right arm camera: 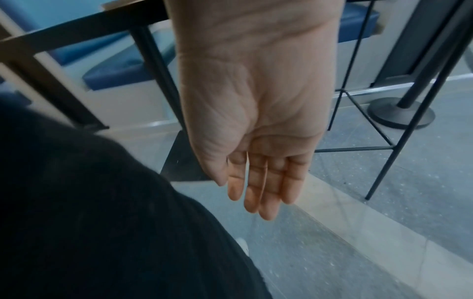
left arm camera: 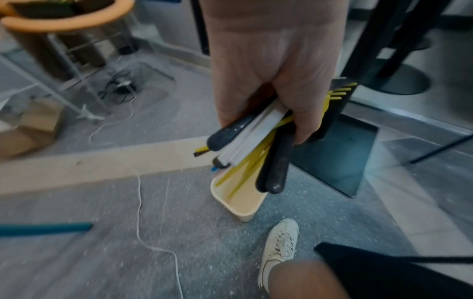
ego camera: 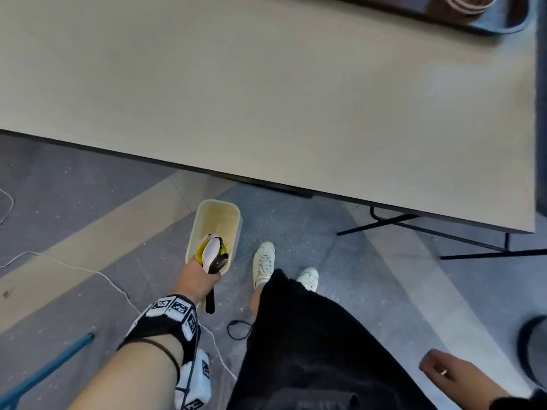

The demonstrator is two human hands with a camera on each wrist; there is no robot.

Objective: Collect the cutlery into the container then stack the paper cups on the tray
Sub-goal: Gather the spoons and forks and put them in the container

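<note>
The left hand grips a bundle of cutlery in its fist: black, white and yellow pieces, with the spoon ends up in the head view. In the left wrist view the handles stick out below the curled fingers, and yellow fork teeth show behind the hand. The bundle hangs over a cream container that stands on the grey floor, near the front edge of the table. In the left wrist view the lower ends of the yellow pieces seem to reach inside the container, but I cannot tell if they touch it

The right hand hangs beside the person's black garment with the fingers straight and relaxed, and it holds nothing. A ring shows on this hand in the head view

At the far corner of the table a dark tray is partly in view, with paper cups on it; they are cut off by the picture edge. Two white shoes stand on the floor just beside the container, and a white cable lies across the floor to the left
</note>
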